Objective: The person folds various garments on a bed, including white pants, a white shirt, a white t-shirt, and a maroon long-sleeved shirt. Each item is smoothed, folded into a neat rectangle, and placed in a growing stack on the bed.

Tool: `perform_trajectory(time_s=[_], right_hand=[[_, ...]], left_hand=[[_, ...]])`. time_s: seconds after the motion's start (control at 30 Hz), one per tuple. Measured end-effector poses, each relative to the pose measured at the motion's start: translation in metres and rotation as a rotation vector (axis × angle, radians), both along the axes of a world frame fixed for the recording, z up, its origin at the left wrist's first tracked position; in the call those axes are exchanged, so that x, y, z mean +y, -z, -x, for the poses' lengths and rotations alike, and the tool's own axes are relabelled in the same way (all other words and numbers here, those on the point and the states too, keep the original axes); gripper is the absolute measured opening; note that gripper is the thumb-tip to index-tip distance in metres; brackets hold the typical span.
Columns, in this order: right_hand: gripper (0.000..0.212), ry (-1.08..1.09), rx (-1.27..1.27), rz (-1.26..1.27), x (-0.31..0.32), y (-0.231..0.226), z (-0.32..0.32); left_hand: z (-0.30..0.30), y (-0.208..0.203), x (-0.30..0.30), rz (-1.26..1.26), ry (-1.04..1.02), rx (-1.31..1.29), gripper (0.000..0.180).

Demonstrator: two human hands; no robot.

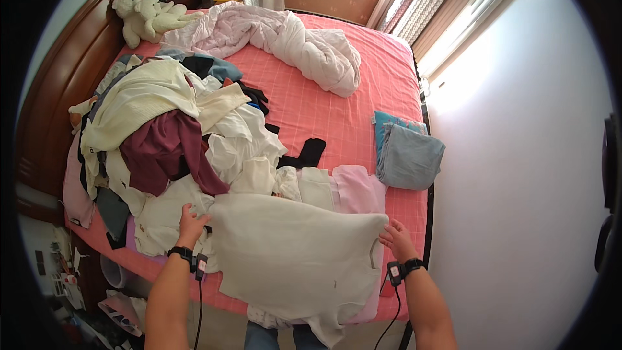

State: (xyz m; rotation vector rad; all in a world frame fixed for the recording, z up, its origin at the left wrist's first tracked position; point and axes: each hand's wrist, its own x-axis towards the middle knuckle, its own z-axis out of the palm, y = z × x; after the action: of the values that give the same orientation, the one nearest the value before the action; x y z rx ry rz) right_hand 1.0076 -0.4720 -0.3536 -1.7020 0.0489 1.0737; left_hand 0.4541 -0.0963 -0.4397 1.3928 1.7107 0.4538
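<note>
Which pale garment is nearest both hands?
The white garment spread over the near edge of the bed, between left hand and right hand; the cream garment lies crumpled atop the heap.

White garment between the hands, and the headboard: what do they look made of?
The white garment looks like soft, matte knit or fleece: broad rounded folds, no shine; the fibre can't be told. The headboard looks like glossy, varnished reddish-brown wood, going by its highlights and panelled shape, though veneer is possible.

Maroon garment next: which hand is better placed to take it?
Probably the left hand: it is nearer the maroon garment, while the right hand is across the white garment, at its right edge.
</note>
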Motion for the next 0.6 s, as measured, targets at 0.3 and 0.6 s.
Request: perform_trajectory(time_s=[0.3, 0.6], right_hand=[[0.088, -0.588, -1.125, 0.265, 0.018, 0.078, -0.01], [0.063, -0.243, -0.602, 0.516, 0.045, 0.058, 0.003]], left_hand=[[-0.069, 0.003, -0.012, -0.592, 0.853, 0.427, 0.07], [-0.065, 0.008, 0.001, -0.361, 0.711, 0.334, 0.109]])
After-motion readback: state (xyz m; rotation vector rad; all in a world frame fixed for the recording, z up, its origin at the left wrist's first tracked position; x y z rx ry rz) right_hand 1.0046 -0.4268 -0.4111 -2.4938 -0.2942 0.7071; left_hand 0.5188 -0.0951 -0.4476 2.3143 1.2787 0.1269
